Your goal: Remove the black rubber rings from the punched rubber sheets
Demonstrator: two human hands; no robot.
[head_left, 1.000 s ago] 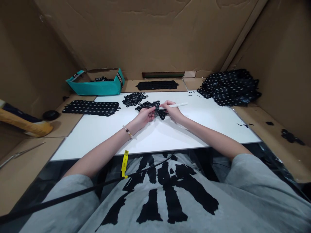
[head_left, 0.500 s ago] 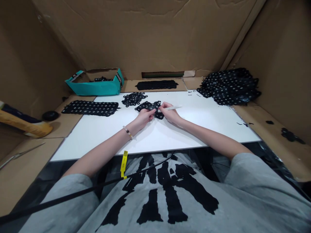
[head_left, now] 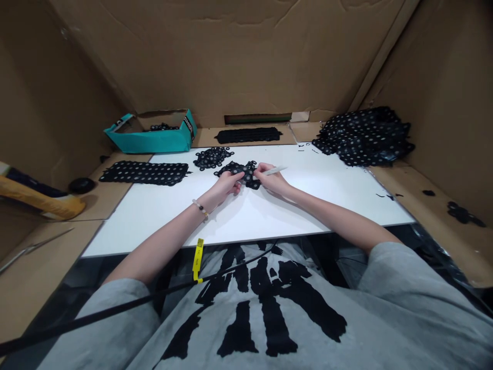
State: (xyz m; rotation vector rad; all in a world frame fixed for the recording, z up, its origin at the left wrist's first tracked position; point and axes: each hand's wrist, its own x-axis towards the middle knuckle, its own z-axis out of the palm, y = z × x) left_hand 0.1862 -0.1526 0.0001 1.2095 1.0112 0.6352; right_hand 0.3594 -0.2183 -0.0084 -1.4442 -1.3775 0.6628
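My left hand (head_left: 228, 186) pinches a small black rubbery sheet piece (head_left: 252, 181) dotted with light round holes, thumb on top. Closed round a slim white pen-like tool (head_left: 276, 170), my right hand (head_left: 270, 179) sits at the right edge of that piece. The tool slants up to the right, its tip hidden at the fingers. Just behind my left hand, more of the black dotted material bunches up. A pile of small black rings (head_left: 213, 157) lies a little farther back on the white board (head_left: 246, 221).
Black dotted sheets (head_left: 146, 172) lie at left, with a larger stack (head_left: 364, 136) at back right. A teal box (head_left: 150, 141) holds black pieces. Another black strip stack (head_left: 249, 135) rests behind the board. At far left are tweezers (head_left: 36, 245) and a yellow-and-blue tube (head_left: 38, 195). Cardboard walls (head_left: 246, 61) surround the board.
The right hand and its tool have shifted slightly left, the tool tilting more steeply. The held piece has turned or flattened between the hands; my left thumb has moved slightly left.
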